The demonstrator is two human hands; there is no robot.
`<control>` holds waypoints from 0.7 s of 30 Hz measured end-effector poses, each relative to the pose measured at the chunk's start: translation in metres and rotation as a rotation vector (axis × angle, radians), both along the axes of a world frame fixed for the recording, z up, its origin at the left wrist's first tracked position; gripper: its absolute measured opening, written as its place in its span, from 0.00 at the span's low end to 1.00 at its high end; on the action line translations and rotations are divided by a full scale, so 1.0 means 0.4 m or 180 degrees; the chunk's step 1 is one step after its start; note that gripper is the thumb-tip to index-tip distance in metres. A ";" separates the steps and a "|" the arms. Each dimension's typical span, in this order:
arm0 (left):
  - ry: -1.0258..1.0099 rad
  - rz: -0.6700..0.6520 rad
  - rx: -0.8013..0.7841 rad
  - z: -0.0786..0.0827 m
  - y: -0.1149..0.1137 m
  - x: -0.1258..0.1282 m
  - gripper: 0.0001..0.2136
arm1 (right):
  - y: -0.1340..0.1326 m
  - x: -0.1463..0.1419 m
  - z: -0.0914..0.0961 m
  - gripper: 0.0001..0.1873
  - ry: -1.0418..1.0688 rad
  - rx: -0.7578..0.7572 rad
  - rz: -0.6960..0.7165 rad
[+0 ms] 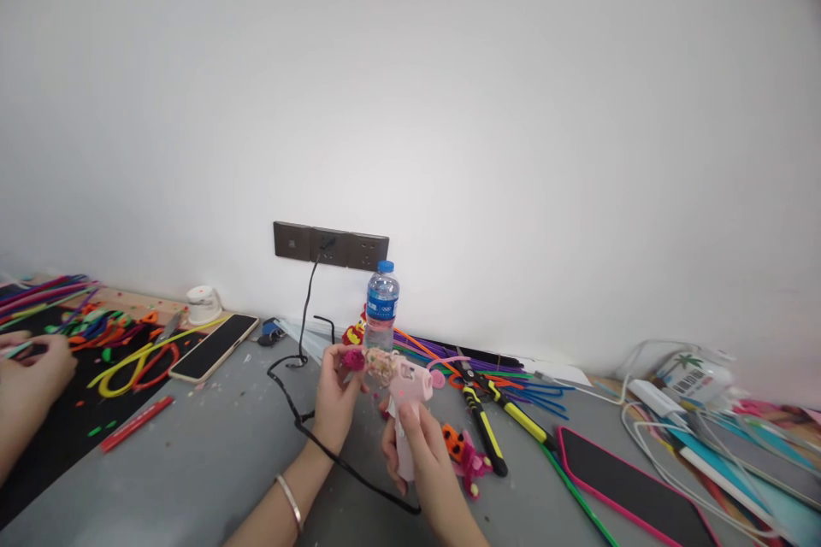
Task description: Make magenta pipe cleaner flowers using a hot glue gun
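Observation:
My right hand (416,444) is wrapped round the handle of a pale pink hot glue gun (410,380), whose nozzle end points left. A pink glue stick (438,379) shows at its back. My left hand (337,385), with a silver bangle on the wrist, pinches a small magenta fuzzy piece (352,360) close to the nozzle. Its exact shape is partly hidden by the fingers. From the gun's handle a black cord (288,410) loops over my left forearm to the wall socket (330,246). An orange and magenta pipe-cleaner figure (471,461) lies beside my right hand.
A water bottle (382,308) stands behind my hands. Yellow-black pliers (484,427), colored pipe cleaners (532,393) and a pink-edged phone (632,487) lie to the right. At left are another phone (215,348), a red marker (137,425) and another person's hands (32,385).

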State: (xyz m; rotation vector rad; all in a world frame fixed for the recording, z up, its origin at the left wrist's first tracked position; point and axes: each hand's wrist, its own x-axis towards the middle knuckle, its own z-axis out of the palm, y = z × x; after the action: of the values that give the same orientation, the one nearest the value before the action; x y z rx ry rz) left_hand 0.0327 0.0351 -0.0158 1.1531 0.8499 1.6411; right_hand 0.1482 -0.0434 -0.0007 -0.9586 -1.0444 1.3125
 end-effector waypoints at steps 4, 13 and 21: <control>0.0009 0.0005 0.0034 -0.003 0.003 -0.003 0.13 | 0.003 -0.003 -0.001 0.29 0.0035 -0.0038 0.0025; -0.0014 -0.0051 0.0060 -0.013 0.007 -0.005 0.14 | 0.001 -0.008 -0.009 0.28 0.0129 -0.0004 0.0118; -0.0014 -0.0009 0.0090 -0.006 0.003 -0.004 0.13 | -0.005 -0.009 -0.002 0.28 0.0051 -0.0032 0.0167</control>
State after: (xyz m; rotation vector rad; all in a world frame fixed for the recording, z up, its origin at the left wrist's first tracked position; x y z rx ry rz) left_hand 0.0309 0.0364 -0.0181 1.1694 0.8242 1.6575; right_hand 0.1446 -0.0454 -0.0015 -0.9321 -1.0578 1.3675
